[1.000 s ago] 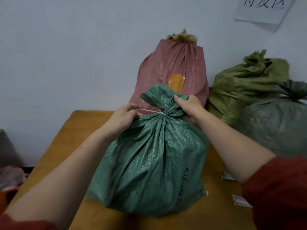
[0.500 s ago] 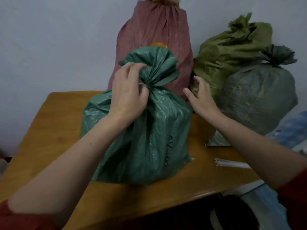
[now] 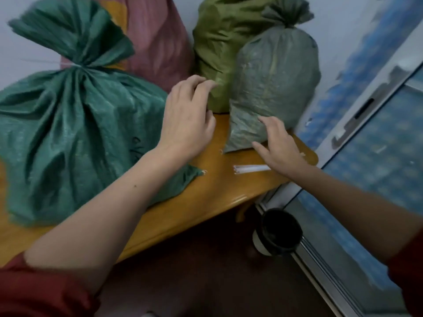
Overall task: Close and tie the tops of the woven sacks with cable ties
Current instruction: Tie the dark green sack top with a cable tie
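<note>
Sacks (image 3: pixel 274 83): 4, green sack (image 3: pixel 75 133) tied; ties (image 3: pixel 250 168) 1 bundle; L grip (image 3: pixel 185 117), R grip (image 3: pixel 279 145) spread.

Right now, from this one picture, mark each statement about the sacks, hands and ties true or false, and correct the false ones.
1. A tie binds the green sack at its neck. True.
2. The left hand grips the green sack. False: it is open and holds nothing.
3. Spare ties lie on the table. True.
4. The grey sack lies on the floor. False: it stands on the table.
5. The right hand pinches a tie. False: it is open, by the grey sack's base.
</note>
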